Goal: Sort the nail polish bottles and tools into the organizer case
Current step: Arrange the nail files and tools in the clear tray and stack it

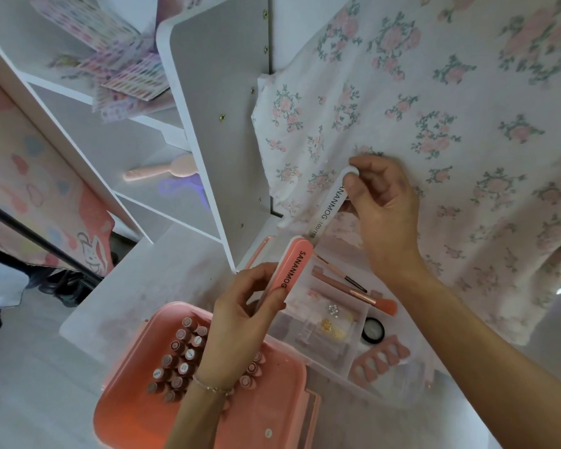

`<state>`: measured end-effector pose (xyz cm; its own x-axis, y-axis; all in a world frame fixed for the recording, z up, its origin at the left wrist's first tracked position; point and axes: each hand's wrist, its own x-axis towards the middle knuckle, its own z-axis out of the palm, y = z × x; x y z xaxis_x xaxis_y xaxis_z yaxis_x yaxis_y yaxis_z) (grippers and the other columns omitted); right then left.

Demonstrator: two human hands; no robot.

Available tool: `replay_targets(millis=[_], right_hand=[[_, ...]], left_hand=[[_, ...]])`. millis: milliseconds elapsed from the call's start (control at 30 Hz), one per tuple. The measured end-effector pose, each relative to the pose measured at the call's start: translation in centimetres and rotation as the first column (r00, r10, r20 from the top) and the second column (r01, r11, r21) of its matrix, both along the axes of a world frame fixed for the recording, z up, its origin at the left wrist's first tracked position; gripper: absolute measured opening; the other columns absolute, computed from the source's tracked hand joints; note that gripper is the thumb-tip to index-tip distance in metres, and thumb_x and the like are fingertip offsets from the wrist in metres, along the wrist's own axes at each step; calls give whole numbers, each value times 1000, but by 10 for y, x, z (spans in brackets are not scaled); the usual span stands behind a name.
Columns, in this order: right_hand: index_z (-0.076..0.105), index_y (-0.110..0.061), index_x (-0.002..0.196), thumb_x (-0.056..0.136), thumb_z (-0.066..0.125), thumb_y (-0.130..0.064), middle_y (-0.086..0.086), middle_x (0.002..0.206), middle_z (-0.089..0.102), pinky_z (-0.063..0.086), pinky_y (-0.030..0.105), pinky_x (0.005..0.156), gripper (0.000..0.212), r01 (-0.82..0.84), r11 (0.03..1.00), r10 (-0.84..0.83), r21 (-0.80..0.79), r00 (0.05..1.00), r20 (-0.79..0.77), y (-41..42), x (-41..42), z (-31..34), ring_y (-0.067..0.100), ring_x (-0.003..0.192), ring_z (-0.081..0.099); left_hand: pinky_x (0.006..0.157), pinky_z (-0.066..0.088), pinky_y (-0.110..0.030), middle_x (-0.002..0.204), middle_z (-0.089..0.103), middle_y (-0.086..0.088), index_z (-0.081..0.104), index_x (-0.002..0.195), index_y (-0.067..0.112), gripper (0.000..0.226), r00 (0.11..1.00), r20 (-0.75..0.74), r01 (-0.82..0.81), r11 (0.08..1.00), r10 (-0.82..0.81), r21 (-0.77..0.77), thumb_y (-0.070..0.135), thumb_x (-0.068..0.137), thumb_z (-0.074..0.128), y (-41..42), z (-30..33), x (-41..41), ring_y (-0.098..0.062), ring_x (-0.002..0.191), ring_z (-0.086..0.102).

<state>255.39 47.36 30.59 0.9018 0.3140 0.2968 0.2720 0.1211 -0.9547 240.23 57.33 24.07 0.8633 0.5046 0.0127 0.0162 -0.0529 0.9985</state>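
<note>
Pink buffer block (292,270) pinched in left hand (240,315), white nail file (329,205) in right hand (386,215); polish bottles (182,361) already slotted, files left.

My left hand (237,314) and right hand (387,210) are bare, forearms unsleeved; a thin beaded bracelet (212,387) circles my left wrist.

two nail files (329,202), two brushes (353,288)
</note>
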Motion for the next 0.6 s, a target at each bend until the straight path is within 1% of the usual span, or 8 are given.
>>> replay_targets(millis=[67, 133, 200, 267, 367, 467, 533, 600], right_hand=[[58, -29, 91, 90, 53, -6, -2, 84, 62, 51, 15, 65, 24, -33, 999, 32, -27, 999, -23, 1, -1, 0, 1, 74, 62], [59, -28, 89, 90, 52, -3, -2, 84, 61, 51, 14, 64, 26, -52, 996, 52, -74, 999, -6, 2, -4, -2, 0, 72, 61], [59, -29, 88, 90, 52, -4, -1, 84, 62, 54, 20, 68, 27, -71, 990, 70, -123, 997, -8, 3, -10, -7, 6, 75, 61], [60, -29, 88, 90, 52, -4, 2, 85, 62, 56, 25, 71, 26, -100, 984, 95, -150, 995, -38, 4, -16, -13, 13, 78, 62], [62, -27, 87, 90, 51, -3, -1, 84, 61, 53, 17, 66, 27, -106, 989, 96, -101, 991, -91, 4, -21, -18, 4, 72, 61], [63, -27, 88, 90, 52, -4, -2, 82, 62, 54, 17, 66, 25, -87, 993, 78, -76, 990, -121, 4, -22, -20, 2, 69, 62], [63, -30, 86, 90, 53, -6, -8, 78, 62, 54, 17, 66, 25, -64, 994, 53, -89, 991, -120, 4, -22, -22, 2, 67, 62], [63, -31, 85, 89, 55, -8, -12, 75, 62, 53, 16, 65, 25, -49, 993, 37, -105, 992, -118, 5, -21, -22, 1, 64, 63]], left_hand=[[75, 48, -12, 97, 69, 13, 64, 102, 35, 31, 1000, -29, -1, 999, 2, 43, 11, 83, 63, 0, -1, 1, -7, 89, 65], [78, 45, -11, 95, 70, 11, 64, 106, 32, 29, 998, -56, -16, 993, 23, 113, 16, 83, 63, 1, -2, 1, -4, 91, 63], [81, 43, -11, 97, 68, 11, 64, 108, 33, 30, 997, -57, -46, 985, 56, 165, 19, 82, 64, 1, -4, 1, -5, 94, 60], [85, 42, -13, 100, 64, 13, 63, 107, 37, 28, 997, -36, -65, 983, 72, 172, 25, 82, 63, 0, -4, 1, -5, 98, 58], [91, 45, -19, 105, 62, 9, 61, 106, 38, 27, 998, -18, -57, 987, 60, 147, 35, 80, 58, -3, -2, 2, -7, 104, 58], [85, 49, -21, 106, 63, 10, 59, 105, 38, 20, 999, -14, -36, 988, 38, 153, 34, 86, 59, -4, -3, 4, -7, 101, 60], [79, 51, -22, 108, 64, 10, 56, 108, 39, 22, 999, -36, 5, 988, 1, 157, 34, 87, 56, -5, -4, 5, -6, 97, 62], [78, 50, -19, 109, 65, 9, 53, 111, 36, 24, 998, -46, 54, 989, -48, 137, 31, 88, 52, -6, -4, 6, -5, 95, 63]])
